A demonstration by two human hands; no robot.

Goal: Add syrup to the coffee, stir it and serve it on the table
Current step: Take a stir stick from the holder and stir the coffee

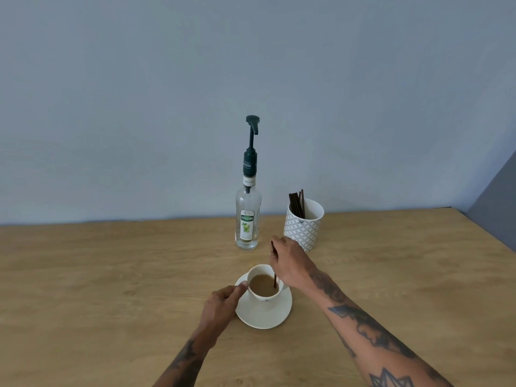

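The step in hand looks like the stirring. The right hand (290,262) pinches a dark stirrer (274,270) near its top, and the lower end of the stirrer stands in the coffee (262,285), at the right side of the cup (264,284). The left hand (223,304) rests beside the cup on its left, with the thumb touching the cup wall near the rim; the other fingers are curled, but I cannot tell if they hold the saucer (264,314) or only lie on it. To stir well, I think the left hand should keep the cup steady while the right hand makes small slow circles, because the coffee stands rather high in the cup and could spill on the saucer. The stirrer should stay near upright and not push hard against the wall. Beyond the right hand stands the syrup bottle (248,219) with a pump, and just right of it a patterned pot (303,227) with more stirrers. All stands on a wooden bench (111,275). Behind it is a plain grey-blue wall (139,93).
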